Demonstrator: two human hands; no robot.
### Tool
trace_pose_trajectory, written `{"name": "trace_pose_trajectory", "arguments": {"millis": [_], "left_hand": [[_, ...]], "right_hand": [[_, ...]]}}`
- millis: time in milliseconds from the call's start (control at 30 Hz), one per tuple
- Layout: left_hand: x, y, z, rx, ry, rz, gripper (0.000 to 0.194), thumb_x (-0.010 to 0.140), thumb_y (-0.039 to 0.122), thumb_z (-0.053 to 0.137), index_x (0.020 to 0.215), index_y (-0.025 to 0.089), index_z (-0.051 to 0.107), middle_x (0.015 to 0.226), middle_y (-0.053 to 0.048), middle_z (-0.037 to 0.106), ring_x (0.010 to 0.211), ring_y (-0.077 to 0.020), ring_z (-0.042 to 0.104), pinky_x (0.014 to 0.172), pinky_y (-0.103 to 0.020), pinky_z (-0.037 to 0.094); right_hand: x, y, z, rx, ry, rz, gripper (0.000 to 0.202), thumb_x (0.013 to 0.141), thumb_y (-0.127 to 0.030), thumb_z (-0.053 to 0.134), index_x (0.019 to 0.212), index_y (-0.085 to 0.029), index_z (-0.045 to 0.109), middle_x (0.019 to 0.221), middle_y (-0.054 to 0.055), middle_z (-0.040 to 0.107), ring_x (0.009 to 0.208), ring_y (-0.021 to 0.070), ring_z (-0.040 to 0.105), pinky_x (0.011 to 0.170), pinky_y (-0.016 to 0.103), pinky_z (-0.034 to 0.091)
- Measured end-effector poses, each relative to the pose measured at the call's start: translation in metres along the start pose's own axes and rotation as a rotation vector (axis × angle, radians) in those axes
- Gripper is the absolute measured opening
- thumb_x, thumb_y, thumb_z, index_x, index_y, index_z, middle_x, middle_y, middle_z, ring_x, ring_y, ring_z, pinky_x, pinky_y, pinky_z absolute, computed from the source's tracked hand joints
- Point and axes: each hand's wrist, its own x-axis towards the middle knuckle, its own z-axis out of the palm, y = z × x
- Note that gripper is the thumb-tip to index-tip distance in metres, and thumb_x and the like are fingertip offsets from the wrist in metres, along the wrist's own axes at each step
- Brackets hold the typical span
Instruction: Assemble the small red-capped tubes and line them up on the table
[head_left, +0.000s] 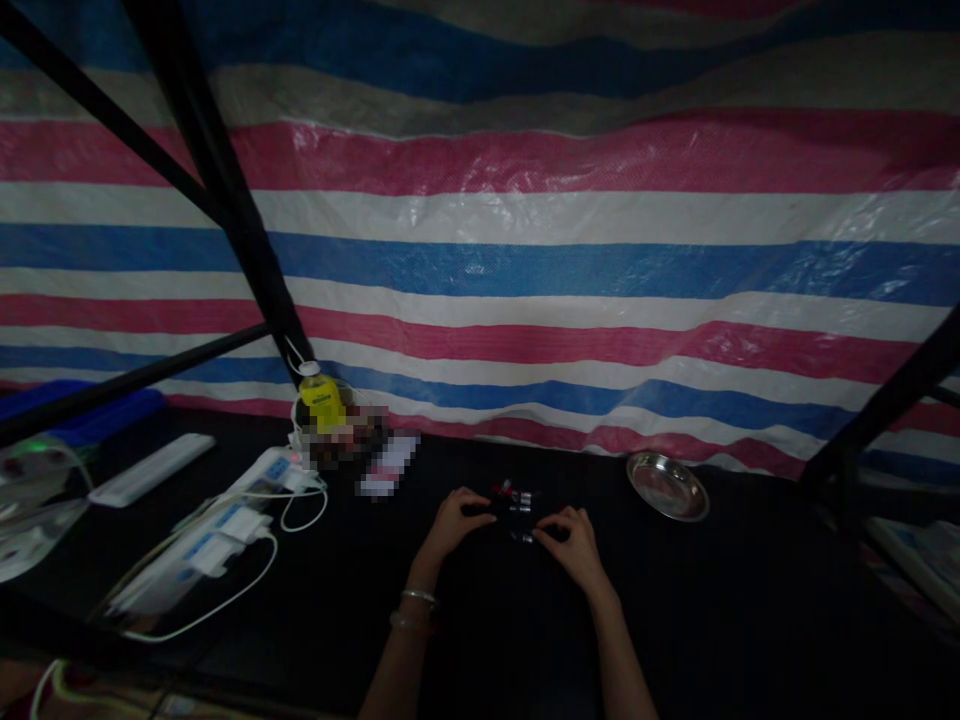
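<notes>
Several small dark pieces with shiny silver ends lie close together on the black table (pixel 712 620). One at the back has a red part (pixel 508 488); a slim silver-ended piece (pixel 520 509) is just in front of it. To their left is my left hand (pixel 453 522), thumb and forefinger apart, with nothing seen between them. My right hand (pixel 574 545) has thumb and forefinger drawn together at the right end of the nearest small silver-ended piece (pixel 523 538). The dim light hides what kind of pieces they are.
A round metal dish (pixel 667 487) sits to the right. On the left are a white power strip (pixel 210 545) with plugs and cables, a yellow bottle (pixel 322 398) and a blurred-out flat item (pixel 390 465). Black frame bars (pixel 225 215) and a striped sheet (pixel 562 270) stand behind.
</notes>
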Motion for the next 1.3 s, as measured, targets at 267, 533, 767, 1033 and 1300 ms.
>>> {"name": "trace_pose_trajectory", "arguments": {"millis": [267,533,767,1033,1300], "left_hand": [[0.004,0.007,-0.009,0.037,-0.089,-0.033,0.029,0.057,0.039,0.074,0.079,0.019,0.072,0.084,-0.006,0.065,0.084,-0.0209,0.059,0.078,-0.032,0.043],[0.003,0.008,-0.015,0.167,-0.131,-0.042,0.027,0.059,0.036,0.073,0.083,0.023,0.072,0.087,-0.004,0.064,0.088,-0.0217,0.056,0.082,-0.033,0.04],[0.001,0.016,-0.016,0.236,-0.155,-0.041,0.026,0.06,0.036,0.072,0.083,0.025,0.072,0.087,-0.004,0.064,0.087,-0.0214,0.055,0.08,-0.032,0.039],[0.0,0.013,-0.014,0.226,-0.172,-0.037,0.025,0.062,0.036,0.07,0.085,0.025,0.072,0.088,-0.004,0.062,0.088,-0.021,0.054,0.081,-0.032,0.038],[-0.001,0.017,-0.014,0.257,-0.175,-0.057,0.022,0.064,0.036,0.069,0.084,0.029,0.072,0.089,-0.003,0.061,0.089,-0.021,0.053,0.087,-0.035,0.035]], "right_hand": [[0.0,0.002,-0.001,-0.019,0.018,0.012,0.013,0.067,-0.039,0.067,0.075,-0.029,0.072,0.075,0.004,0.06,0.079,0.0218,0.052,0.071,0.031,0.038],[0.0,0.003,0.001,-0.03,0.048,-0.029,0.013,0.066,-0.039,0.068,0.074,-0.03,0.072,0.075,0.004,0.06,0.078,0.0219,0.053,0.071,0.032,0.04],[0.0,-0.002,0.002,-0.068,0.018,-0.034,0.01,0.066,-0.034,0.067,0.074,-0.03,0.072,0.075,0.004,0.058,0.078,0.0219,0.053,0.071,0.032,0.039],[0.0,0.006,0.002,-0.025,0.059,-0.013,0.01,0.066,-0.03,0.067,0.075,-0.028,0.071,0.08,0.005,0.06,0.081,0.0229,0.053,0.074,0.033,0.04],[0.001,0.01,0.002,-0.009,0.09,-0.02,0.01,0.068,-0.034,0.066,0.075,-0.027,0.07,0.079,0.005,0.06,0.081,0.0233,0.053,0.073,0.034,0.041]]}}
